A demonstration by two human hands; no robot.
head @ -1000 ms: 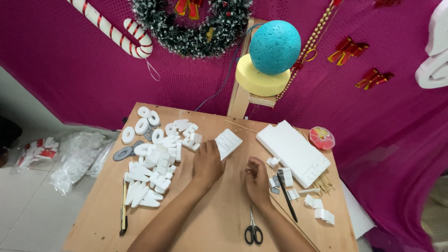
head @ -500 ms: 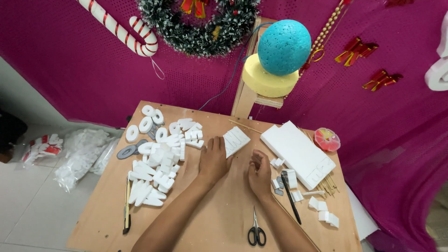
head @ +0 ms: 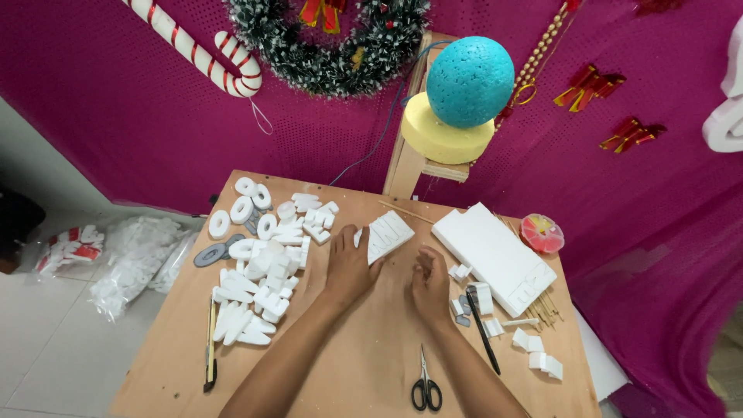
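- Magenta fabric backdrop behind a wooden table (head: 371,364), with a wreath (head: 329,46), candy cane (head: 197,46) and teal foam ball (head: 470,81) up top.
- Left hand (head: 350,267) lay flat on the wood, fingers spread, fingertips touching the near edge of a small white foam piece (head: 389,234) just beyond them. Not clamped on anything.
- Right hand (head: 430,280) rested palm down beside it, fingers loosely curled, holding nothing as far as could be seen.
- Pile of white foam letters (head: 259,263) sat left of the left hand.
- Big white foam block (head: 493,255) lay right of the right hand, scissors (head: 426,383) near the wrist, black pen (head: 482,329) alongside.
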